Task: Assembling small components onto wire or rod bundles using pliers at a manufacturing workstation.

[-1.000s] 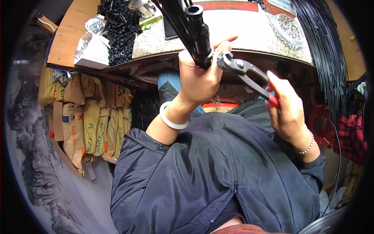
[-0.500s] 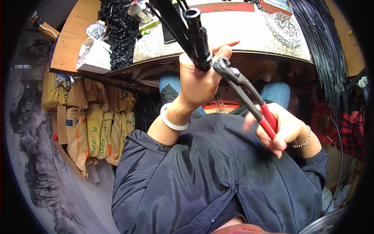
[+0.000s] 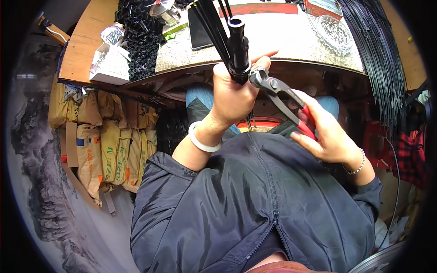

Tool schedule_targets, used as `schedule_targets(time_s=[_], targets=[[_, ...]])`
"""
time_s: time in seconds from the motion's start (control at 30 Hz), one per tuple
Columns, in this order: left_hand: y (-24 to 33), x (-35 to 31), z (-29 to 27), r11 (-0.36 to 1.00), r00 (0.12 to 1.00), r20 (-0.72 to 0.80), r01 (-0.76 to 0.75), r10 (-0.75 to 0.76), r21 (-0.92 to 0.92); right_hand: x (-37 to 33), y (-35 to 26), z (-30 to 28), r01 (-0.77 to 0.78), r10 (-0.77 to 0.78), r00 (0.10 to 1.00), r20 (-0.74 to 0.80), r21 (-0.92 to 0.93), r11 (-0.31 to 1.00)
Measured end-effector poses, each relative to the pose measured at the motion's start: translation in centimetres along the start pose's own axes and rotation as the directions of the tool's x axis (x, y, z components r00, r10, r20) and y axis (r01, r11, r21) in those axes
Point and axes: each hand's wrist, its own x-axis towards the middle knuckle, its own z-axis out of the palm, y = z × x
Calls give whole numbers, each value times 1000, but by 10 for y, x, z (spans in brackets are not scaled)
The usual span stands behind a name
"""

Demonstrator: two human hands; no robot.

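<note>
Upright in my left hand is a black umbrella frame, a tube with several thin black rods beside it. My fingers wrap round its lower end, and the index finger sticks out to the right. In my right hand is a pair of end-cutting pincers with red grips, its handles spread apart. The head of the pincers sits right by the left thumb, at the base of the tube. What lies between its jaws, if anything, is too small to make out.
Ahead stands a table with a heap of small black parts, a white box, a phone and a glass dish. Black rods hang over its right side. Sacks are stacked at left.
My right hand has moved up along the pincers toward the table, and the handles have spread apart. The top of the umbrella frame has shifted slightly right and away from me.
</note>
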Motion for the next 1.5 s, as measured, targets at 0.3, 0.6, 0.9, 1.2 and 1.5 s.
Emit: schedule_targets(time_s=[0.3, 0.6, 0.9, 1.2, 1.5], targets=[[1, 0, 2, 996, 997, -42, 71, -69, 46, 6, 9, -11, 152, -151, 988, 18, -133, 979], [-7, 0, 6, 1000, 997, -70, 19, -19, -10, 6, 12, -11, 11, -11, 1000, 10, 20, 1000], [-15, 3, 10, 997, 997, -72, 36, -31, 73, 10, 33, 1, 22, -31, 986, -161, -56, 998], [-12, 2, 0, 998, 999, -24, -25, 27, 52, 88, 101, -166, -598, 9, 742, -670, -656, 461], [-1, 5, 5, 996, 999, -8, -40, 40, 85, 105, 95, -183, -651, 211, 755, -621, -669, 359]])
